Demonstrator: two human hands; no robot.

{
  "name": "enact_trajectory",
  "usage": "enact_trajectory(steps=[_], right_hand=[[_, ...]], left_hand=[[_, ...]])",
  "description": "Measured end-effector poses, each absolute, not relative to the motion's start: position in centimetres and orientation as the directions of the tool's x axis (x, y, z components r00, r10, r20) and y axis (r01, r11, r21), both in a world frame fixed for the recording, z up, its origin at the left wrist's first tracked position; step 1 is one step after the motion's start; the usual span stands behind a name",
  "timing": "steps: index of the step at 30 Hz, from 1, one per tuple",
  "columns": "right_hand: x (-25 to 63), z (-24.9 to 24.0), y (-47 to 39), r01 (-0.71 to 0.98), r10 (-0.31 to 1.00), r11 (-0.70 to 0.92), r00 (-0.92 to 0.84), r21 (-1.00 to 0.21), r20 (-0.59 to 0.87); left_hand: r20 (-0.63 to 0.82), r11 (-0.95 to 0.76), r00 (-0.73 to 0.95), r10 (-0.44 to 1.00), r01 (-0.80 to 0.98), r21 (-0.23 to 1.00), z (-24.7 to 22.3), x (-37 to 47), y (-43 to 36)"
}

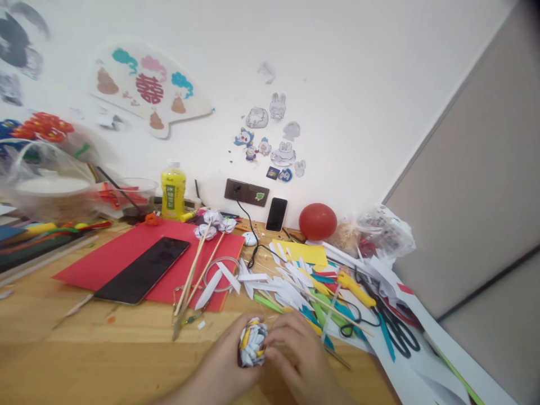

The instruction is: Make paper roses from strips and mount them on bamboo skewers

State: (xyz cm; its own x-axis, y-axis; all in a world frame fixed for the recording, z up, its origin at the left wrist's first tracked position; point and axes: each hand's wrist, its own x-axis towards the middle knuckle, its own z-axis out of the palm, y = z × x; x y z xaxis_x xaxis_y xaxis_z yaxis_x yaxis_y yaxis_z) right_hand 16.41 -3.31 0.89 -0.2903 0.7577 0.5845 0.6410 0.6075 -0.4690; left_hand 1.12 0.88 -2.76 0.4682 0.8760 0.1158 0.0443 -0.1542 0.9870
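Observation:
A rounded piece of folded white and yellow paper (pixel 253 344), with some dark parts, is near the table's front edge. My left hand (pixel 230 360) is wrapped around its left side and holds it up. The curled fingers and thumb of my right hand (pixel 295 354) pinch at its right edge. Its underside is hidden in my hands. Just beyond it lie several folded white paper strips (pixel 253 277) and green strips (pixel 270 304). Thin wooden sticks (pixel 196 270) with crumpled white paper flowers (pixel 214 222) lie to the left.
A dark tablet (pixel 143 270) rests on red paper (pixel 93 260). To the right are a yellow glue gun (pixel 356 289), black-handled scissors (pixel 399 326) and white paper sheets (pixel 426 365). Along the wall stand a yellow bottle (pixel 172 191), a phone (pixel 277 214) and a red balloon (pixel 318 221).

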Motion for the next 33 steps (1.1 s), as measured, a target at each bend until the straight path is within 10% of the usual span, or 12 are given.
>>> enact_trajectory(steps=[21,28,33], right_hand=[[15.8,0.9,-3.5,0.771,0.663,0.590,-0.293,-0.240,0.689],[15.9,1.2,-3.5,0.726,0.744,0.572,-0.263,-0.383,0.614],[15.8,1.0,-3.4,0.782,0.663,0.592,-0.333,-0.196,0.671]], left_hand=[[0.273,-0.391,0.440,0.856,0.204,0.897,-2.5,0.9,0.7],[0.349,-0.493,0.451,0.821,0.251,0.833,-2.9,0.9,0.6],[0.363,-0.513,0.467,0.806,0.248,0.821,-3.1,0.8,0.6]])
